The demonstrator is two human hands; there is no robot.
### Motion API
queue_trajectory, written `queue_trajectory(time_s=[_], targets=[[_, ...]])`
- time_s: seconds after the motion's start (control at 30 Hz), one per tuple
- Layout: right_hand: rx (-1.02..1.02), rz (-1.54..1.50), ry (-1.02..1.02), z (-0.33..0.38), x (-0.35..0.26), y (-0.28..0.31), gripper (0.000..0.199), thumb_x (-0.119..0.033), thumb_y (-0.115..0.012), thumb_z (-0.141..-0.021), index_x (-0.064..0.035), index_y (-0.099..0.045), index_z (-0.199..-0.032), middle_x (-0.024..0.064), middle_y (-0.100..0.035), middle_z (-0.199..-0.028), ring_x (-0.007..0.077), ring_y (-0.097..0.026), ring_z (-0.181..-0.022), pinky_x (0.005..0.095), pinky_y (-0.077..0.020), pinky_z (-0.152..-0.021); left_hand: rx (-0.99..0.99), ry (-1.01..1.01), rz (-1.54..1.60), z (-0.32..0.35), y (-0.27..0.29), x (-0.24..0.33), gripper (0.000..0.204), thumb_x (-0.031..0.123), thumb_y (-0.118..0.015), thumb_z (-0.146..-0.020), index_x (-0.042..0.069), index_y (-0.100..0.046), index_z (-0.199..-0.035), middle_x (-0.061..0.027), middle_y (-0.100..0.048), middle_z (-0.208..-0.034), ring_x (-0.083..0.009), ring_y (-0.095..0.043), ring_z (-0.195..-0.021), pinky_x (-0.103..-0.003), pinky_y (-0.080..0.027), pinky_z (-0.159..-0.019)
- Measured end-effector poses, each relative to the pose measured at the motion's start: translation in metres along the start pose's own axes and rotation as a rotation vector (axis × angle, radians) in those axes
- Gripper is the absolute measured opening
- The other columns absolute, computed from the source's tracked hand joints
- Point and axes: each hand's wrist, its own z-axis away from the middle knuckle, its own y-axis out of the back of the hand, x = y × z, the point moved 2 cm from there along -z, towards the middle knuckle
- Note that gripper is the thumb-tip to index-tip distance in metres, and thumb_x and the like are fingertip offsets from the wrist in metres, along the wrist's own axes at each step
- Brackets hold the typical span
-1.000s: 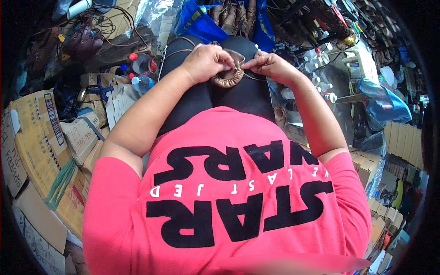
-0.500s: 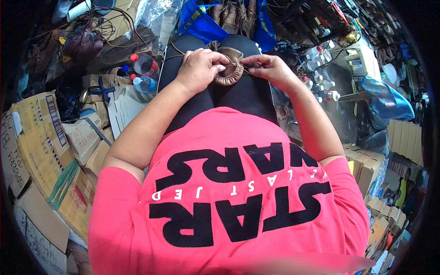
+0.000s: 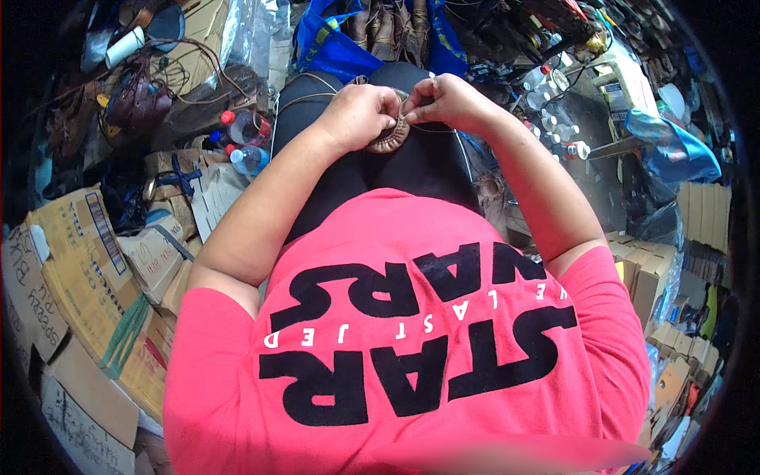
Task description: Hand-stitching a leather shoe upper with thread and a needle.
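Note:
On my lap, over black trousers (image 3: pixel 332 186), rests a brown leather moccasin-style shoe piece (image 3: pixel 391 142) with a pleated, stitched rim. My left hand (image 3: pixel 358 115) is closed on its left side, thumb and fingers pinching the leather edge and covering much of it. Close beside it, my right hand (image 3: pixel 450 101) pinches a thin brown cord at the seam, fingertips nearly touching those of the left. A loose length of cord (image 3: pixel 307 98) loops over my left thigh. Part of the seam is hidden behind my fingers.
Beyond my knees is a blue bag (image 3: pixel 336 47) with brown leather shoes (image 3: pixel 388 28) inside. Plastic bottles (image 3: pixel 252 160) stand at left, more bottles (image 3: pixel 558 127) at right. Cardboard boxes (image 3: pixel 83 253) crowd the left; stacked cartons (image 3: pixel 637 273) line the right.
My right hand has moved slightly left and up, closer to my left hand. The shoe piece is now more covered by my hands, and the view has shifted a little.

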Motion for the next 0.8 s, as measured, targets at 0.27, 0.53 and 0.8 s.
queue_trajectory(time_s=[0.27, 0.53, 0.8], targets=[[0.027, -0.382, 0.057, 0.006, 0.035, 0.007, 0.017, -0.018, -0.074, -0.079, -0.0072, -0.065, -0.088, -0.0013, -0.058, -0.074, 0.0068, -0.05, -0.071, 0.0234, -0.043, -0.069, 0.062, -0.203, -0.305, 0.023, 0.028, -0.005, 0.008, 0.014, -0.065, -0.078, 0.011, -0.06, -0.083, -0.0043, -0.062, -0.081, -0.0248, -0.054, -0.09, -0.042, -0.037, -0.077], [0.188, 0.029, 0.07, 0.049, 0.049, 0.011, 0.019, -0.017, -0.074, -0.079, -0.0058, -0.064, -0.092, 0.001, -0.047, -0.103, 0.012, -0.047, -0.089, 0.0251, -0.0411, -0.082, -0.019, -0.028, -0.037, 0.007, 0.003, -0.001, 0.013, 0.013, -0.052, -0.089, 0.005, -0.058, -0.097, -0.0137, -0.065, -0.082, -0.035, -0.063, -0.076, -0.041, -0.05, -0.07], [0.439, 0.621, 0.201, 0.013, 0.027, 0.054, 0.014, -0.013, -0.068, -0.08, -0.006, -0.064, -0.091, 0.0099, -0.055, -0.105, 0.0264, -0.056, -0.099, 0.0343, -0.0464, -0.084, 0.015, -0.255, -0.311, 0.003, 0.006, 0.013, 0.011, 0.016, -0.054, -0.087, 0.008, -0.06, -0.092, -0.0195, -0.063, -0.084, -0.038, -0.061, -0.083, -0.047, -0.048, -0.073]])
